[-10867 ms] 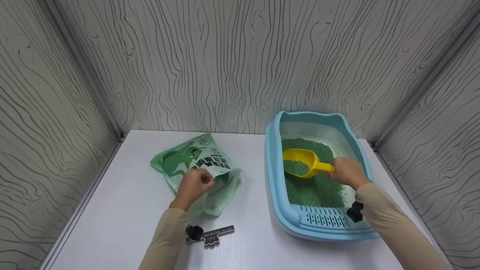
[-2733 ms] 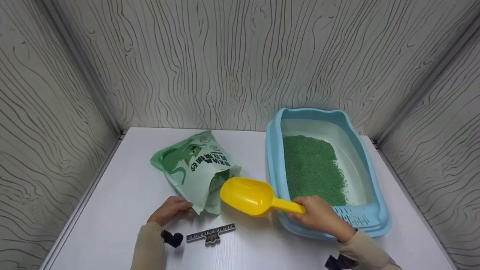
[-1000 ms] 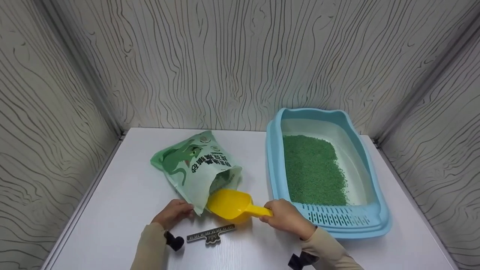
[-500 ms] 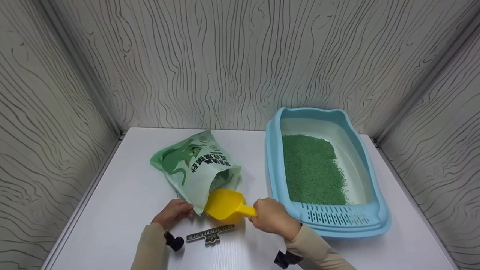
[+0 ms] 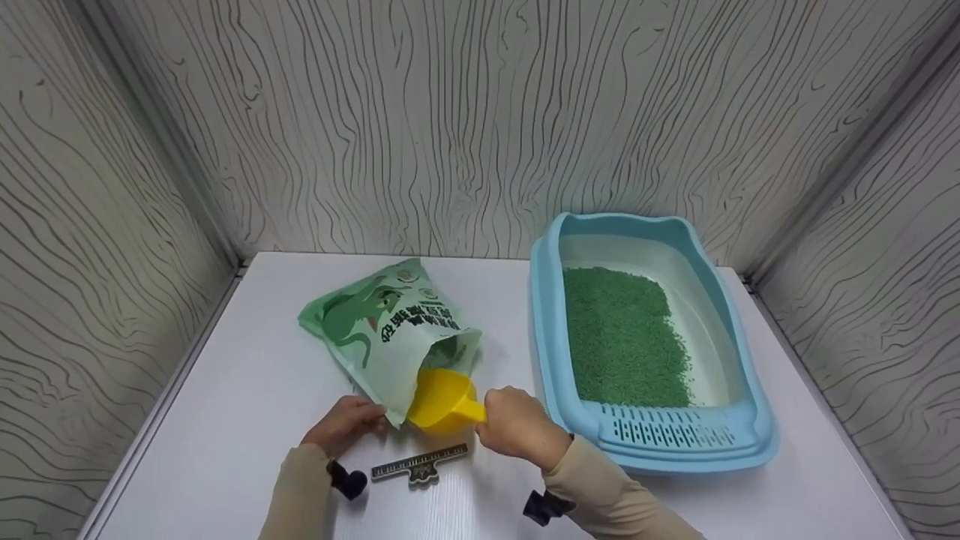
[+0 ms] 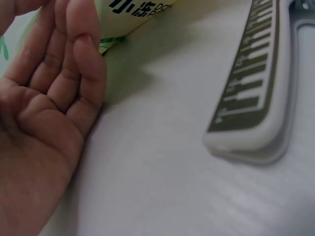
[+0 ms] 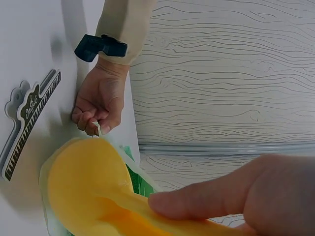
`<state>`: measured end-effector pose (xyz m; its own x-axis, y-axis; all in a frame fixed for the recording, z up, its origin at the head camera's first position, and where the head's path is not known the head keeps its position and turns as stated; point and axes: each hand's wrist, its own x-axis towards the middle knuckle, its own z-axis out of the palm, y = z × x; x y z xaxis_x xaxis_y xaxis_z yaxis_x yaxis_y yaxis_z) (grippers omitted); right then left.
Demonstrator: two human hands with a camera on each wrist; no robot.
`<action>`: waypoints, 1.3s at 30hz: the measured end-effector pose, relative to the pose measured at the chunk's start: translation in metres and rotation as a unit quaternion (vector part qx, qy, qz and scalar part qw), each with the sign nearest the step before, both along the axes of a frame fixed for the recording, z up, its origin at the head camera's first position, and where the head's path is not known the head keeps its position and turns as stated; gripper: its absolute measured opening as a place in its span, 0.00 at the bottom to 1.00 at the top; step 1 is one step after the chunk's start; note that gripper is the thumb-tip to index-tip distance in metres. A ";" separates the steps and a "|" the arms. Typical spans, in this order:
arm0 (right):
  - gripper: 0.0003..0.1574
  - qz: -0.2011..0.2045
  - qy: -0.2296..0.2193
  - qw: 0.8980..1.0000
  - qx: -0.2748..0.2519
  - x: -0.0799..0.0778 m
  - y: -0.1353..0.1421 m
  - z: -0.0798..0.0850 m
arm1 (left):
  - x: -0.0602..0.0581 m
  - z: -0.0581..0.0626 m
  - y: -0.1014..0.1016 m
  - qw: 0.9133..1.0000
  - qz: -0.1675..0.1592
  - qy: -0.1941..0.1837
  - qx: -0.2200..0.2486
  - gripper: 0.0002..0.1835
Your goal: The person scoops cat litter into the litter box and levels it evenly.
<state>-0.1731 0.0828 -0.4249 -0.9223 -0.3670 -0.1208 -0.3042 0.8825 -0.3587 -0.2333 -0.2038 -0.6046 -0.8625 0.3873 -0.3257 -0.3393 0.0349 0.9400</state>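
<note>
A green bag of cat litter [image 5: 397, 322] lies on its side at the left of the table, its mouth facing front right. My left hand [image 5: 346, 424] pinches the near corner of that mouth between thumb and fingers, as the right wrist view shows. The handle of a yellow scoop [image 5: 442, 401] is gripped in my right hand [image 5: 521, 426]. The front of the scoop is inside the bag's mouth, and its tip is hidden there. In the right wrist view my right thumb [image 7: 197, 196] lies along the scoop's handle [image 7: 142, 211].
A blue litter box [image 5: 551, 360] stands at the right, with green litter pellets [image 5: 622, 337] spread over much of its floor. In front of the bag lies a clip with a piano-key pattern [image 5: 420, 463]. Patterned walls [image 5: 390, 127] enclose the back and both sides of the table.
Earlier the scoop held pellets over the litter box. It has since moved left, pushing deeper into the bag's mouth over the last second. The left hand stays at the bag's corner.
</note>
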 end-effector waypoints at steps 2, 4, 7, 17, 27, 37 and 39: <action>0.09 0.000 0.006 1.000 0.002 -0.001 -0.005 -0.003 | 0.000 -0.001 0.002 1.000 -0.001 0.001 0.001 0.08; 0.09 0.001 0.010 1.000 0.000 -0.002 -0.009 -0.005 | 0.000 -0.001 0.004 1.000 0.001 -0.001 0.007 0.07; 0.08 -0.006 0.008 1.000 0.001 -0.004 -0.014 -0.003 | 0.004 0.007 0.007 1.000 0.003 0.000 0.012 0.06; 0.09 -0.047 -0.040 0.998 -0.026 -0.018 -0.027 -0.008 | 0.000 -0.002 0.002 1.000 0.013 -0.005 0.011 0.07; 0.10 -0.079 -0.056 0.993 -0.070 -0.027 -0.038 -0.027 | 0.001 0.000 -0.002 1.000 0.005 -0.009 0.004 0.08; 0.15 -0.099 0.011 0.992 -0.074 -0.029 -0.048 -0.055 | 0.002 0.000 -0.002 1.000 0.004 0.007 0.000 0.08; 0.15 -0.101 0.032 0.992 -0.074 -0.028 -0.051 -0.063 | 0.002 -0.002 -0.002 1.000 -0.002 0.017 0.005 0.08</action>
